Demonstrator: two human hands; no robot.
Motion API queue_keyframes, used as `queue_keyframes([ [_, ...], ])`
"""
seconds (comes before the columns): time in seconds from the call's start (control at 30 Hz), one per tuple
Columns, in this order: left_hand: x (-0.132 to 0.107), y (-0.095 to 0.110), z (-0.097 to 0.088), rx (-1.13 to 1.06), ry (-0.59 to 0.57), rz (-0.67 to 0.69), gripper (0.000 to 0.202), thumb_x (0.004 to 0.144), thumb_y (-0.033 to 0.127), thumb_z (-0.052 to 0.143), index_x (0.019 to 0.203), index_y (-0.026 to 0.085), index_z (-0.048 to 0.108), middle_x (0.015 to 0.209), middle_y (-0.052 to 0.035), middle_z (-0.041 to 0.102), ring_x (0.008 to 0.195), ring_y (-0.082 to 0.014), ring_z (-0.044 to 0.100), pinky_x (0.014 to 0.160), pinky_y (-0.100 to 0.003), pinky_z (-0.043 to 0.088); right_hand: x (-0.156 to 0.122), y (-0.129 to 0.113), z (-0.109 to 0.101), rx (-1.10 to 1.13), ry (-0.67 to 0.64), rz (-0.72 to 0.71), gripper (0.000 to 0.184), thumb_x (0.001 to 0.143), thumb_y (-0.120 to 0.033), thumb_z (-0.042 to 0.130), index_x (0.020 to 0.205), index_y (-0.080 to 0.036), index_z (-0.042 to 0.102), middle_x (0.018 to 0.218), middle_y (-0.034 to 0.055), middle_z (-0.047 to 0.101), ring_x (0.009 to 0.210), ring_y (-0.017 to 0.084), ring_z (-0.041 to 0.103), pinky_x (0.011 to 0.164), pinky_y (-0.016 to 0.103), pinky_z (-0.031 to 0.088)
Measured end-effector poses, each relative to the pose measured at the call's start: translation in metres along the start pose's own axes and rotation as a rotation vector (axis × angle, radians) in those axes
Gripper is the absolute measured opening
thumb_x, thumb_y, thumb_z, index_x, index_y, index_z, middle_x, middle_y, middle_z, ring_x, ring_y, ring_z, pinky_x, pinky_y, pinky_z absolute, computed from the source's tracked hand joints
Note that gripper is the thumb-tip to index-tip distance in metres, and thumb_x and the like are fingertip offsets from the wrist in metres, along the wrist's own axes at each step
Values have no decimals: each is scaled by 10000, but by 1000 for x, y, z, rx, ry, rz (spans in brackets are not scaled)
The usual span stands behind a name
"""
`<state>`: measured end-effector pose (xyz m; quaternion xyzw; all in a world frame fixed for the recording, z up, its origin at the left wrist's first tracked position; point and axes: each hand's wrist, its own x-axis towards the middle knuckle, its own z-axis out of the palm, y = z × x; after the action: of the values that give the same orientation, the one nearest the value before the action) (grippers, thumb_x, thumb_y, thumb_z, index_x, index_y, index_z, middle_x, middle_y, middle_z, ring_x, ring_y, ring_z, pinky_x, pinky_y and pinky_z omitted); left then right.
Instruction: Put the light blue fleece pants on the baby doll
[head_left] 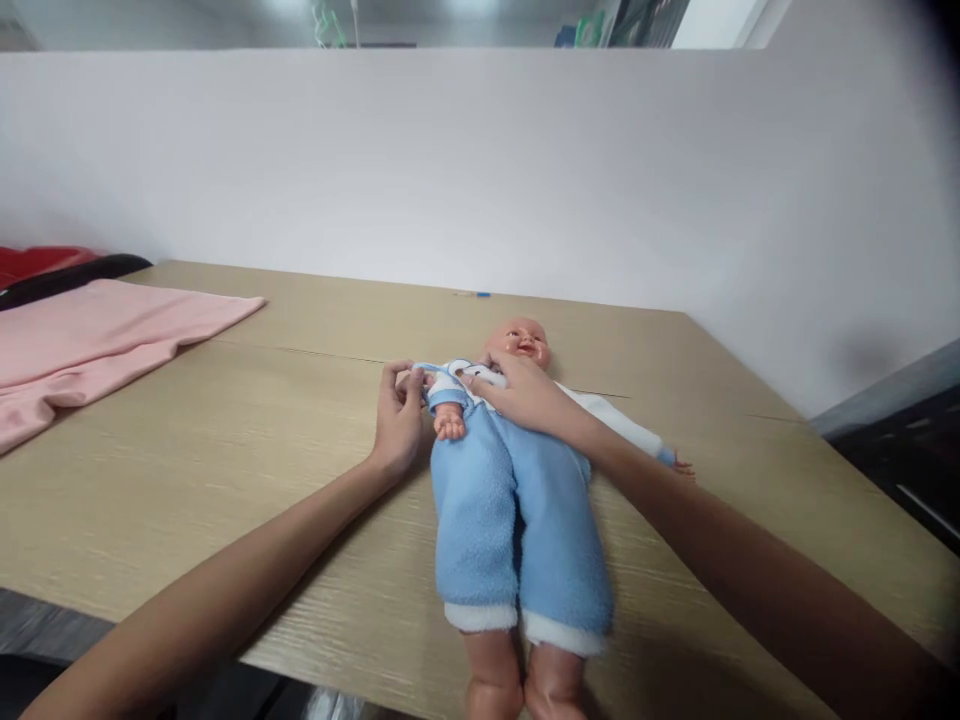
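Note:
A baby doll [523,340] lies on its back on the wooden table, head away from me and bare feet toward me. It wears fluffy light blue overalls [474,510] with white leg cuffs and a white top with blue-trimmed sleeves. My left hand [401,415], at the doll's left-side sleeve in view, is closed in a pinch on a thin light blue strap. Across the doll's chest lies my right hand [521,395], its thumb and fingers closed on the white bib [480,373] just below the chin. The doll's other sleeve [622,425] stretches out to the right.
Pink cloth [112,340] is spread on the table's left side, with a black and red item [67,270] behind it. A small blue-tipped pen-like object [482,295] lies near the back edge. A white partition wall [420,170] rises behind the table [300,430].

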<state>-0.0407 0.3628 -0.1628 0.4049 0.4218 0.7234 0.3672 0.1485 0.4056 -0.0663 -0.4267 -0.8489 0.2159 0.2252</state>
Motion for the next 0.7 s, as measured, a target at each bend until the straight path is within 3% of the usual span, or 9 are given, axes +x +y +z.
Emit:
queue_keyframes([
  [0.13, 19, -14, -5, -80, -94, -173, 374, 955, 540, 777, 1082, 255, 571, 839, 35, 685, 737, -127, 629, 675, -220, 509, -2, 2, 14, 30, 94, 82, 222, 1020, -439, 611, 963, -229, 570, 1017, 70, 744, 952, 264, 669, 811, 355, 434],
  [0.3, 29, -21, -12, -50, -182, -260, 377, 880, 508, 846, 1036, 244, 626, 998, 11, 727, 911, -128, 691, 797, -202, 546, -3, 23, 22, 169, 179, 81, 262, 996, -489, 615, 979, -231, 568, 992, 41, 713, 930, 245, 646, 827, 354, 438],
  [0.53, 53, -22, -11, 40, -350, -452, 509, 744, 584, 907, 1018, 235, 656, 873, -8, 733, 724, -171, 693, 655, -267, 550, 3, 36, 26, 464, 84, 142, 295, 957, -518, 642, 915, -240, 554, 800, -32, 591, 729, 178, 552, 671, 301, 418],
  [0.7, 59, -13, -9, 112, -398, -402, 506, 725, 609, 908, 972, 228, 685, 880, 6, 736, 717, -160, 669, 676, -273, 556, 5, 37, 24, 653, 43, 186, 265, 915, -475, 683, 927, -242, 559, 772, -36, 579, 692, 165, 520, 611, 276, 397],
])
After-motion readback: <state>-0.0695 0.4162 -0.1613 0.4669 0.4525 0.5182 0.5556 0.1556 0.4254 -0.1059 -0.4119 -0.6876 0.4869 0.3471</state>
